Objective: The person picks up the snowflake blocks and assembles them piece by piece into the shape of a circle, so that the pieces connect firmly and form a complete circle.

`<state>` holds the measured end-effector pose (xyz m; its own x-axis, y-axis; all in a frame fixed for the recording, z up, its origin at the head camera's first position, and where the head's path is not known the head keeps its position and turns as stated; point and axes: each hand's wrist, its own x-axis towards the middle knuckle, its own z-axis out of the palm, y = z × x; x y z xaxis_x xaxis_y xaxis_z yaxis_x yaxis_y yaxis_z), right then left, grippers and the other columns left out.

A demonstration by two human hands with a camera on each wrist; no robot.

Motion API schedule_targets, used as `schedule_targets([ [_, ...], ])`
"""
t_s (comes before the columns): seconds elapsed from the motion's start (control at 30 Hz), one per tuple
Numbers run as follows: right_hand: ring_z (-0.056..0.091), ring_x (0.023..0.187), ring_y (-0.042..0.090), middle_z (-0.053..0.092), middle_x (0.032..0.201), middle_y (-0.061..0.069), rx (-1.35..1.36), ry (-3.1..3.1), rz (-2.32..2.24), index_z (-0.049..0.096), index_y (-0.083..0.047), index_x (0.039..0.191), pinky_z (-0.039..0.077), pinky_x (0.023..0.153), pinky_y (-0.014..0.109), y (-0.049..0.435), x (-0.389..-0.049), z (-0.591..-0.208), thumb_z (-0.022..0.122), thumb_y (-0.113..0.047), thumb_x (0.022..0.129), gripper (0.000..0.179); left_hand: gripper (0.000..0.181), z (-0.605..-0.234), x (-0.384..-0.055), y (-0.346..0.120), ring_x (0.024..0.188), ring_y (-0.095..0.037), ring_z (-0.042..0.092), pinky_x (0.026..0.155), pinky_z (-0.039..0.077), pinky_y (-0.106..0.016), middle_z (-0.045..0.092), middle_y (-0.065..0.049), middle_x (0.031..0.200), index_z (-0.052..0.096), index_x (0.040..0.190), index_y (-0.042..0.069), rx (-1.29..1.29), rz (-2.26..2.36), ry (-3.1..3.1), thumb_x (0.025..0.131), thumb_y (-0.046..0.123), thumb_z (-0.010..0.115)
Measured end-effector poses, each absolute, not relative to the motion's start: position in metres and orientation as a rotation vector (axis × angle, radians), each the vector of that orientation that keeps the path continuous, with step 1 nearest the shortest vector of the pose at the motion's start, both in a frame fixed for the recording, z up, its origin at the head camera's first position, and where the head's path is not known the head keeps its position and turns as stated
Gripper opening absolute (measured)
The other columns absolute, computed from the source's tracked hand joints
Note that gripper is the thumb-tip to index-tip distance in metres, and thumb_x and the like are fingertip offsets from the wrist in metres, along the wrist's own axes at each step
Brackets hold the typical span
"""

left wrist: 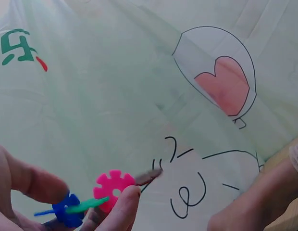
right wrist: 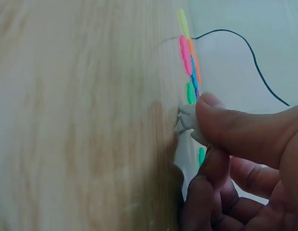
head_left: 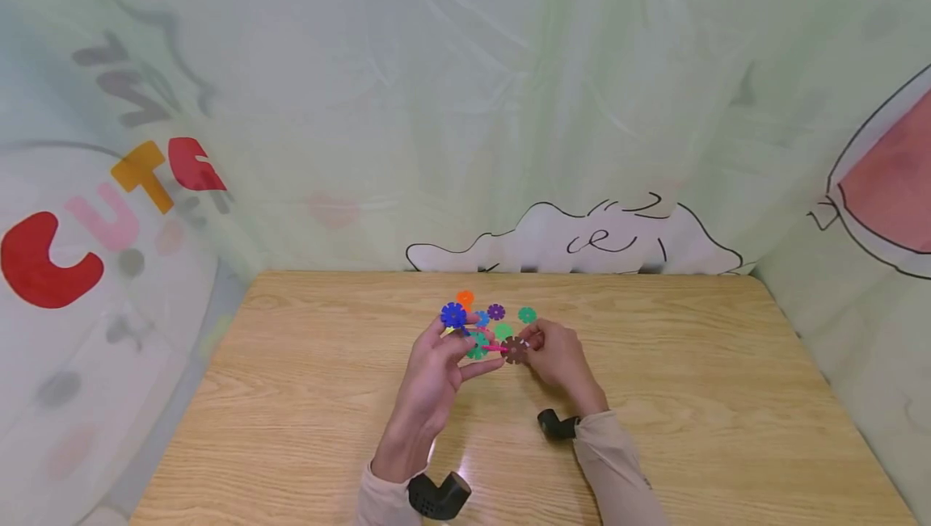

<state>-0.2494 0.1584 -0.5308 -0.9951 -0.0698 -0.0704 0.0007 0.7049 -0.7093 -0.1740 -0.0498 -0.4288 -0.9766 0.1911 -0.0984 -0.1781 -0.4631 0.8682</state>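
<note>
My left hand (head_left: 429, 376) is raised over the table and holds a chain of joined toothed plastic discs. The chain has a blue disc (head_left: 453, 315), a green disc (head_left: 477, 346), a pink disc (left wrist: 114, 187) and a brown disc (head_left: 514, 351) at its right end. Beside that brown end is my right hand (head_left: 558, 358), which pinches a whitish disc (right wrist: 188, 118) between thumb and finger. Fingers cover much of the whitish disc. Whether it touches the brown one I cannot tell.
Several loose discs lie flat on the wooden table (head_left: 291, 397) beyond the hands, among them an orange disc (head_left: 465, 297), a purple disc (head_left: 496, 312) and a green disc (head_left: 527, 314). A printed curtain (head_left: 465, 106) hangs along the table's back edge.
</note>
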Motion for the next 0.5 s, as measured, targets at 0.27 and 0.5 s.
schedule_targets([
  [0.27,0.061,0.080,0.019,0.070,0.088,0.008,-0.097,2.762,-1.303,0.076,-0.002,0.103,0.051,0.071,0.026,0.161,-0.248,-0.521,0.079,-0.007,0.092,0.012,0.032,-0.432,-0.175,-0.048,0.112,-0.020,0.070,0.092,0.066,-0.045,0.067,-0.004,0.116,0.052,0.138,-0.007,0.025,2.495,1.476,0.113,0.010,0.043],
  [0.5,0.068,0.076,0.017,0.075,0.093,0.003,0.006,2.485,-1.962,0.076,0.003,0.112,0.062,0.072,0.024,0.155,-0.242,-0.496,0.075,-0.020,0.101,0.025,0.026,-0.433,-0.173,-0.047,0.088,-0.015,0.074,0.072,0.068,-0.037,0.075,-0.001,0.095,0.053,0.131,0.001,0.059,2.439,1.546,0.113,0.020,0.050],
])
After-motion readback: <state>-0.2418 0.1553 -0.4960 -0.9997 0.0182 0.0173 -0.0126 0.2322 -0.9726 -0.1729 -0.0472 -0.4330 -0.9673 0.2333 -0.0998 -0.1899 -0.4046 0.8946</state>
